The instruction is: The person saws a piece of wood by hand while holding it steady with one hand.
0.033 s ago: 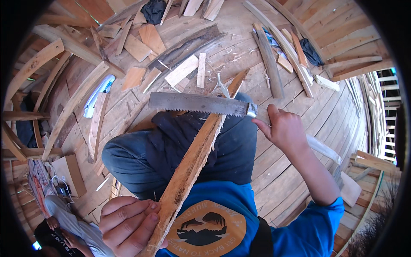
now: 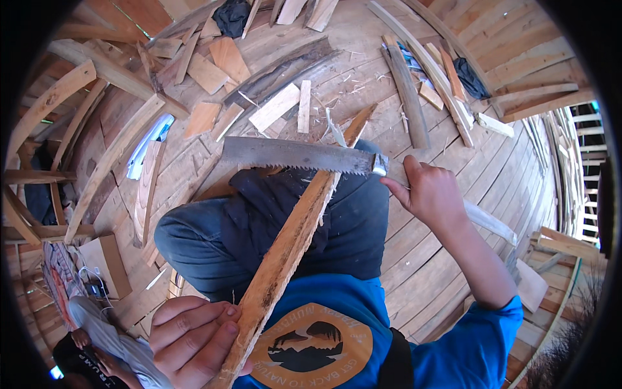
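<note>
My right hand (image 2: 433, 194) is closed round the long, pale handle of a machete (image 2: 278, 154) with a jagged, toothed lower edge and a shiny metal collar. Its broad grey blade lies across a long wooden strip (image 2: 278, 266), near the strip's far end. Splintered fibres line the strip's right edge, and a pale curled shaving (image 2: 335, 127) stands up beyond the blade. Low in the view, my left hand (image 2: 194, 337) grips the strip's near end, thumb on top. The strip slants away over my lap, above a dark cloth (image 2: 259, 201).
Loose offcuts (image 2: 277, 107) and shavings litter the plank floor (image 2: 447, 259) ahead. Grey boards (image 2: 407, 94) lie at the far right. Curved timbers (image 2: 116, 159) stand at left, near a cardboard box (image 2: 107, 266). Another person's legs (image 2: 110, 337) show at lower left.
The machete has shifted very slightly left across the strip. The strip's near end and my left hand have moved slightly left.
</note>
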Demonstrator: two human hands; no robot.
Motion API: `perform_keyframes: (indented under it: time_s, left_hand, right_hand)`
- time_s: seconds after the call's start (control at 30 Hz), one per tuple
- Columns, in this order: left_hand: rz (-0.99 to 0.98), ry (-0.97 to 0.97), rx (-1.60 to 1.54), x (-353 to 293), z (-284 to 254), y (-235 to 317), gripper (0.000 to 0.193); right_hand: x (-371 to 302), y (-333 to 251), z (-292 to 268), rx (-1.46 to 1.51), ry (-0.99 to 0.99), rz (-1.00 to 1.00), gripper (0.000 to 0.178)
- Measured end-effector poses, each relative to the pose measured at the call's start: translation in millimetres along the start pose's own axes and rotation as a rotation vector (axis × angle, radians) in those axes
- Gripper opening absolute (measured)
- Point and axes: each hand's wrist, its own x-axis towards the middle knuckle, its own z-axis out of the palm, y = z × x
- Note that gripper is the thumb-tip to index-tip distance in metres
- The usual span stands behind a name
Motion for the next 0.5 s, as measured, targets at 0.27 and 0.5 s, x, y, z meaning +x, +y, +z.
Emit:
perform_keyframes:
  time_s: [0.27, 0.5]
  left_hand:
    - [-0.018, -0.016, 0.012, -0.9, 0.3, -5.5, 0.048]
    - [0.031, 0.065, 0.009, -3.8, 3.9, -7.4, 0.049]
  right_hand:
    - [-19.0, -30.2, -26.1, 0.606, -0.402, 0.036, 0.065]
    - [10.1, 19.4, 16.7, 0.211, -0.182, 0.121, 0.067]
